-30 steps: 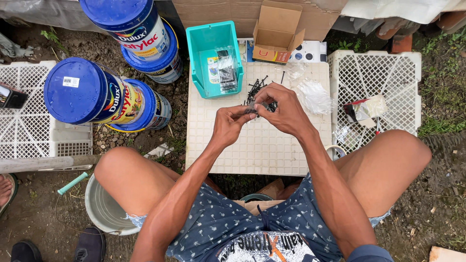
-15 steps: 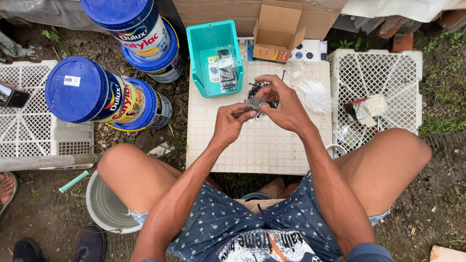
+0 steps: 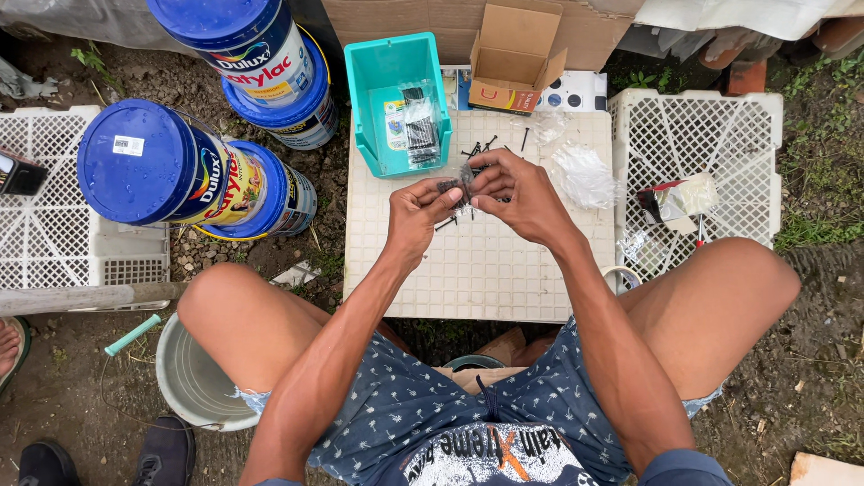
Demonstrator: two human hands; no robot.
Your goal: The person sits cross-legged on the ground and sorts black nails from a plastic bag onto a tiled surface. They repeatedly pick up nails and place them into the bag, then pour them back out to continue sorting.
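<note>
Both hands: your left hand [image 3: 421, 214] and right hand [image 3: 511, 196] meet over the white lattice crate top [image 3: 486, 270], fingertips closed together on a small clear packet [image 3: 461, 178] of dark screws.
Left hand: pinched shut on the packet's left edge, thumb and forefinger pressed on it.
Right hand: curled over the packet's right side, fingers closed on it; how many fingers grip is hard to tell, since the knuckles hide them.
Packet: held just above the crate top, between the two hands, near the crate's far half.
Loose screws [image 3: 486, 146]: scattered on the crate top just beyond your hands, a few under them.
Teal bin [image 3: 373, 117]: stands at the crate's far left corner, with bagged screws [image 3: 421, 130] inside.
Cardboard box [image 3: 515, 54]: open, beyond the crate, right of the bin.
Clear plastic bags [image 3: 585, 173]: crumpled on the crate top, right of your right hand.
Blue paint cans [image 3: 180, 171]: stacked on their sides, well left of the crate.
Second white crate [image 3: 720, 144]: just right, holding a small wrapped bundle [image 3: 675, 200].
</note>
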